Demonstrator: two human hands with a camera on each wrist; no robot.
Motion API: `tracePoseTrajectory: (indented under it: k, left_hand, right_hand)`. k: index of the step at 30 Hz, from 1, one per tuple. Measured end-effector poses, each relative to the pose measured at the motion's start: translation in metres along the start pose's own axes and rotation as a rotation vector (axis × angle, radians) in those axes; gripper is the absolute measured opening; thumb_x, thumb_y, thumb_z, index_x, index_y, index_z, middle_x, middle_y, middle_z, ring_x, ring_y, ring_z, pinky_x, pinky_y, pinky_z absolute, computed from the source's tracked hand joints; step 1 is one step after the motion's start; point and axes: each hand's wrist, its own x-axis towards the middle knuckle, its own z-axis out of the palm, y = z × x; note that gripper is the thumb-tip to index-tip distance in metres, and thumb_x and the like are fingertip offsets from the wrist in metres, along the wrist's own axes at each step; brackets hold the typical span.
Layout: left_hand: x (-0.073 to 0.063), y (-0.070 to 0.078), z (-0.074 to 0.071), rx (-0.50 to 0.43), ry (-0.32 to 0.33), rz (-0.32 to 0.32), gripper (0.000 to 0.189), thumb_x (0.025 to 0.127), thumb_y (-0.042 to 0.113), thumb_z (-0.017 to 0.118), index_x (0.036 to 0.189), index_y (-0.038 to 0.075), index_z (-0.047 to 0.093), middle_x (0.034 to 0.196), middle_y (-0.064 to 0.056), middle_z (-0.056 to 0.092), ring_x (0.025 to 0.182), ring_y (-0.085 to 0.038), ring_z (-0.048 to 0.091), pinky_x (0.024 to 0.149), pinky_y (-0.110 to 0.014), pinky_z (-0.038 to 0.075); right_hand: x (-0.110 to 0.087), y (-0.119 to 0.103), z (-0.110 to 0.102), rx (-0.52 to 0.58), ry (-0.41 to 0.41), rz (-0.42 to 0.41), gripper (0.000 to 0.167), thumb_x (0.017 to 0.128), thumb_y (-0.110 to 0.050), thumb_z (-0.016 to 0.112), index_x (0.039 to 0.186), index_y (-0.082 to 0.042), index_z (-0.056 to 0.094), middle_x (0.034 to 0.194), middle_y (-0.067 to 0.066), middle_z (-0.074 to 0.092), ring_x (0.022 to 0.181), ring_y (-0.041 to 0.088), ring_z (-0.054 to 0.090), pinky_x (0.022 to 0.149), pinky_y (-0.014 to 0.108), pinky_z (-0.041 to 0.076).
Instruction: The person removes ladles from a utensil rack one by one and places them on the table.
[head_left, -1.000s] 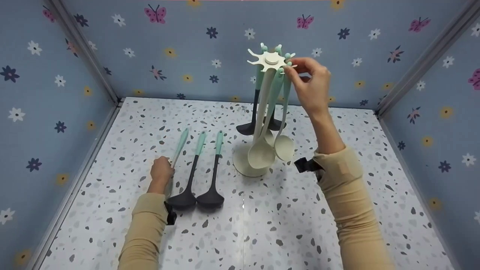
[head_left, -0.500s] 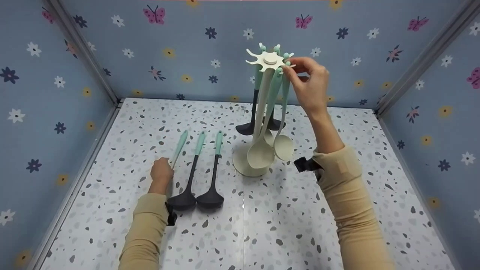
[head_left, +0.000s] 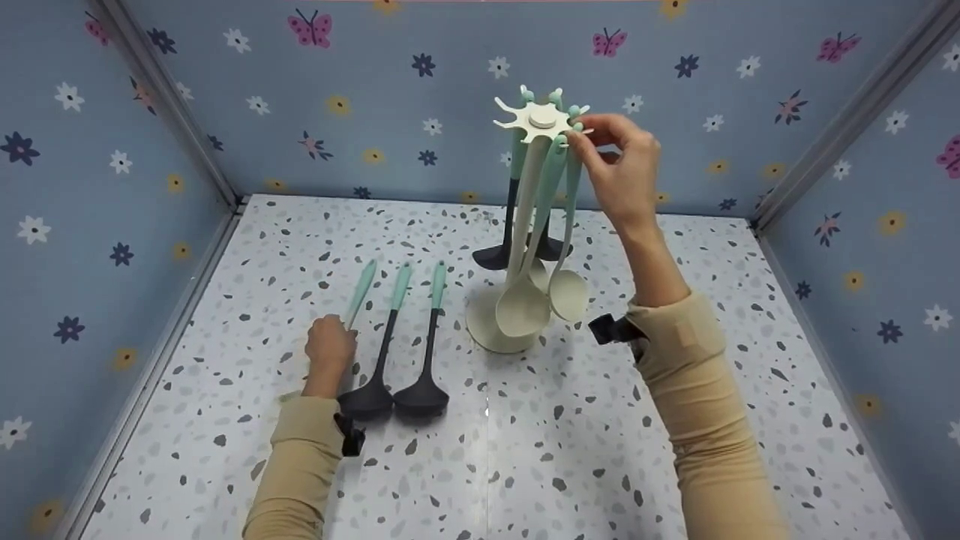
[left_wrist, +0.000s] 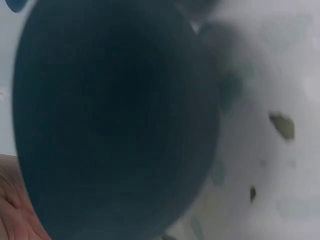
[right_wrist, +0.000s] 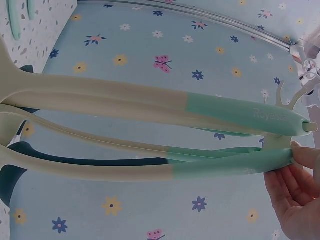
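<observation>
My left hand (head_left: 328,349) is curled round the pale shaft of a mint-handled utensil (head_left: 364,283) lying on the table; its head is mostly hidden behind my wrist. Two dark ladles (head_left: 373,397) with mint handles lie just right of that hand, and a dark bowl (left_wrist: 115,115) fills much of the left wrist view. Up at the cream rotary rack (head_left: 542,118), my right hand (head_left: 622,169) pinches the top of a hanging cream spoon (head_left: 568,295) between thumb and fingers. Its mint handle (right_wrist: 235,164) runs to those fingertips in the right wrist view.
A larger cream spoon (head_left: 523,307) hangs at the front of the rack, with dark ladles (head_left: 492,259) behind. The rack's round base (head_left: 487,337) stands on the speckled table (head_left: 525,465). Flowered panels (head_left: 420,142) enclose the back and sides.
My left hand and forearm have shifted slightly right, and a pale edge now shows left of the cuff. My right hand keeps its pinch at the rack.
</observation>
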Motion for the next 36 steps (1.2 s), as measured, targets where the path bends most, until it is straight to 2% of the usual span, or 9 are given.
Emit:
tracePoseTrajectory:
  k: [4, 13, 21, 28, 36]
  left_hand:
    - [-0.006, 0.013, 0.0, -0.033, 0.048, 0.031, 0.027, 0.081, 0.009, 0.06, 0.093, -0.015, 0.054, 0.089, -0.028, 0.053, 0.086, -0.042, 0.053, 0.069, -0.051, 0.044]
    - [-0.026, 0.045, 0.001, -0.166, 0.141, 0.152, 0.03, 0.082, 0.009, 0.06, 0.103, -0.011, 0.055, 0.097, -0.024, 0.055, 0.09, -0.038, 0.054, 0.071, -0.047, 0.044]
    - [-0.049, 0.081, 0.005, -0.325, 0.317, 0.321, 0.021, 0.081, 0.009, 0.063, 0.096, -0.004, 0.06, 0.092, -0.016, 0.058, 0.084, -0.03, 0.056, 0.069, -0.04, 0.044]
    - [-0.064, 0.112, 0.011, -0.473, 0.341, 0.45, 0.021, 0.082, 0.009, 0.062, 0.099, -0.003, 0.058, 0.093, -0.014, 0.057, 0.085, -0.027, 0.055, 0.072, -0.035, 0.045]
    - [-0.074, 0.145, 0.021, -0.612, 0.351, 0.577, 0.02, 0.083, 0.011, 0.062, 0.098, -0.001, 0.058, 0.092, -0.01, 0.057, 0.084, -0.023, 0.055, 0.068, -0.03, 0.047]
  right_hand:
    - [0.0, 0.0, 0.0, -0.002, -0.004, -0.002, 0.018, 0.081, -0.003, 0.061, 0.092, 0.012, 0.062, 0.084, 0.016, 0.063, 0.07, 0.01, 0.056, 0.061, 0.02, 0.048]
    - [0.0, 0.002, 0.001, 0.014, 0.012, -0.047, 0.018, 0.081, -0.002, 0.062, 0.091, 0.012, 0.062, 0.083, 0.018, 0.063, 0.069, 0.011, 0.057, 0.059, 0.018, 0.047]
    - [0.0, 0.002, 0.001, -0.001, 0.017, -0.049, 0.017, 0.081, -0.001, 0.061, 0.091, 0.013, 0.062, 0.082, 0.018, 0.063, 0.069, 0.01, 0.056, 0.059, 0.018, 0.047]
    - [0.0, 0.001, 0.002, -0.002, 0.013, -0.023, 0.017, 0.081, -0.002, 0.062, 0.091, 0.012, 0.062, 0.083, 0.017, 0.063, 0.069, 0.01, 0.056, 0.06, 0.019, 0.048]
    - [0.001, 0.001, 0.001, 0.013, 0.012, -0.004, 0.018, 0.08, -0.002, 0.062, 0.091, 0.012, 0.062, 0.083, 0.017, 0.063, 0.069, 0.01, 0.056, 0.061, 0.019, 0.048]
